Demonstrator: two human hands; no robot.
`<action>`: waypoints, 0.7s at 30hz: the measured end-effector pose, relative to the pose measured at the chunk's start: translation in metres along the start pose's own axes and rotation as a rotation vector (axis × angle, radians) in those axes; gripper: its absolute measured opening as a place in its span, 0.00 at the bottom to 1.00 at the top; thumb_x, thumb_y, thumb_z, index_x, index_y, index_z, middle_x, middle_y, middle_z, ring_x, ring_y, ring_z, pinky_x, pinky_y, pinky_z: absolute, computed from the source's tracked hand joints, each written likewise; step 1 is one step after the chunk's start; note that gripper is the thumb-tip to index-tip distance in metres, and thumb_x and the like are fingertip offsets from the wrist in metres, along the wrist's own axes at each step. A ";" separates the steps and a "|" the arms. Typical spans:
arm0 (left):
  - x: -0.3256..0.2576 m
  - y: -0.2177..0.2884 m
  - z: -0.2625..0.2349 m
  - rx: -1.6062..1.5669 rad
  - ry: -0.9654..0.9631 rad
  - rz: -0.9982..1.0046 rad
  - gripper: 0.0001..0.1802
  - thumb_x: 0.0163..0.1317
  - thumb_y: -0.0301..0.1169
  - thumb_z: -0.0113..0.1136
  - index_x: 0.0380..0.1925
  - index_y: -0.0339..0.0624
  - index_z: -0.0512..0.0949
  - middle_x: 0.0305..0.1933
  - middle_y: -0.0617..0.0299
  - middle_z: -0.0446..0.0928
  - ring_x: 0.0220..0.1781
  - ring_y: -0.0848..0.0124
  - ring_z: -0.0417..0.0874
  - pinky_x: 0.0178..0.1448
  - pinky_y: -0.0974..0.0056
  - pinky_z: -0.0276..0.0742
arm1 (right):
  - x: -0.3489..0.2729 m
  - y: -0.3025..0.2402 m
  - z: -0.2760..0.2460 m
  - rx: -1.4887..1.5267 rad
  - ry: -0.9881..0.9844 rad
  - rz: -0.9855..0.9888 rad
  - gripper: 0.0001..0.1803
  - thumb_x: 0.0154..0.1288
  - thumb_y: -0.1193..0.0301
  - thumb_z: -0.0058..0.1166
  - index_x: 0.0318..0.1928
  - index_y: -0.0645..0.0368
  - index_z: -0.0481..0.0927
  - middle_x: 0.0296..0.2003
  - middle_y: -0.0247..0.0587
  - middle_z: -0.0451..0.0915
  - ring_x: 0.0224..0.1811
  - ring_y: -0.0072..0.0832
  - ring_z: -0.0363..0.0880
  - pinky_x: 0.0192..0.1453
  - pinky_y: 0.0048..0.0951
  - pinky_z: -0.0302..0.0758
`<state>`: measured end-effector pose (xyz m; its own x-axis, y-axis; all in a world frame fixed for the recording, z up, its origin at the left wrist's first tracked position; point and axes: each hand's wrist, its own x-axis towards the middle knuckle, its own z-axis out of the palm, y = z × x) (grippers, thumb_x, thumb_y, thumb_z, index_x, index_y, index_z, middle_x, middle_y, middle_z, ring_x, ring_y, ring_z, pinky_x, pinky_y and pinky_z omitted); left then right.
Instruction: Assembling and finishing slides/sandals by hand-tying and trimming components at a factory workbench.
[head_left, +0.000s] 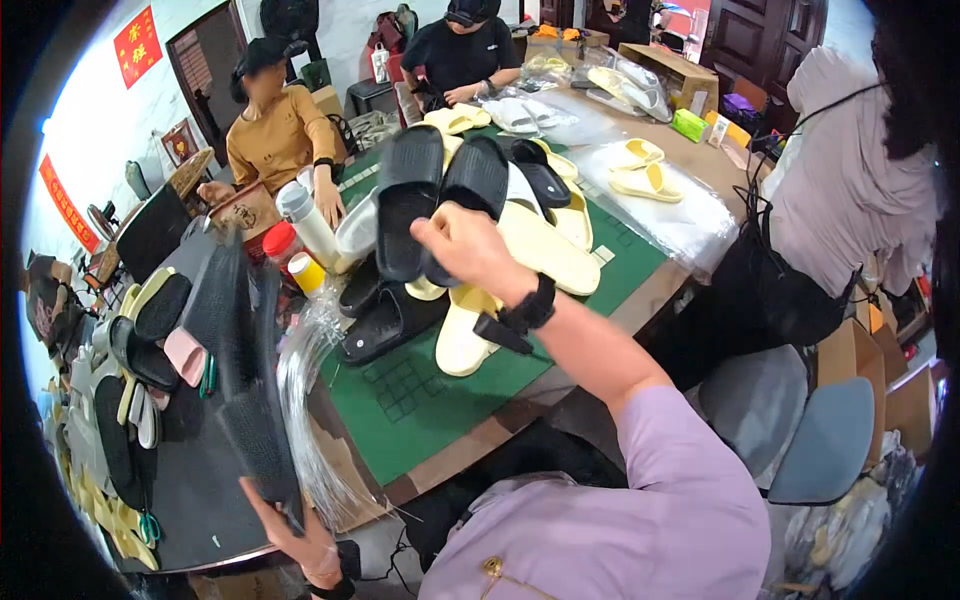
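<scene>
My right hand (470, 245) is closed round the heel ends of a pair of black slide slippers (408, 190), raised above the green mat (400, 440). Low on the left, my left hand (305, 545) grips the lower end of some long black slippers (258, 420). They stand upright and are smeared by motion, so how many there are I cannot tell. Beneath my right hand lie cream slippers (545, 250) and another black slipper (395, 325). A bundle of clear plastic strands (310, 400) hangs over the table edge between my hands.
A black side table (200, 500) at left carries several slippers and green-handled scissors (150, 530). Near the mat stand a white bottle (308, 220) and a red-lidded jar (282, 245). Two people sit across the table. Clear plastic bags (650, 225) lie right; grey chairs (825, 440) stand behind.
</scene>
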<state>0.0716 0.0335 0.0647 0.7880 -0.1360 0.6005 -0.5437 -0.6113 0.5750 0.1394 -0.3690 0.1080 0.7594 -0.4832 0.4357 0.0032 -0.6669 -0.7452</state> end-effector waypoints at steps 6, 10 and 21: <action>-0.012 0.005 0.022 -0.031 -0.386 0.391 0.43 0.54 0.21 0.61 0.71 0.30 0.55 0.66 0.34 0.66 0.64 0.45 0.73 0.66 0.55 0.67 | -0.045 0.014 0.010 0.902 -0.571 0.455 0.33 0.67 0.41 0.49 0.55 0.59 0.75 0.39 0.34 0.77 0.32 0.20 0.79 0.31 0.24 0.76; -0.023 -0.009 0.024 -0.053 -0.491 0.537 0.49 0.51 0.28 0.69 0.71 0.37 0.54 0.72 0.33 0.56 0.71 0.36 0.62 0.69 0.43 0.64 | -0.055 0.034 0.003 0.723 -0.680 0.488 0.33 0.66 0.41 0.51 0.54 0.58 0.76 0.39 0.34 0.77 0.31 0.19 0.79 0.28 0.22 0.73; -0.026 -0.008 0.019 0.015 -0.477 0.626 0.23 0.50 0.25 0.63 0.50 0.47 0.76 0.60 0.39 0.73 0.62 0.37 0.73 0.57 0.50 0.79 | -0.062 0.048 -0.003 0.837 -0.567 0.601 0.15 0.66 0.58 0.56 0.26 0.53 0.77 0.14 0.24 0.67 0.12 0.14 0.60 0.17 0.19 0.51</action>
<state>0.0614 0.0270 0.0337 0.3772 -0.7764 0.5048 -0.9261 -0.3205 0.1991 0.0904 -0.3726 0.0462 0.9646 -0.1304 -0.2291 -0.1888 0.2649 -0.9456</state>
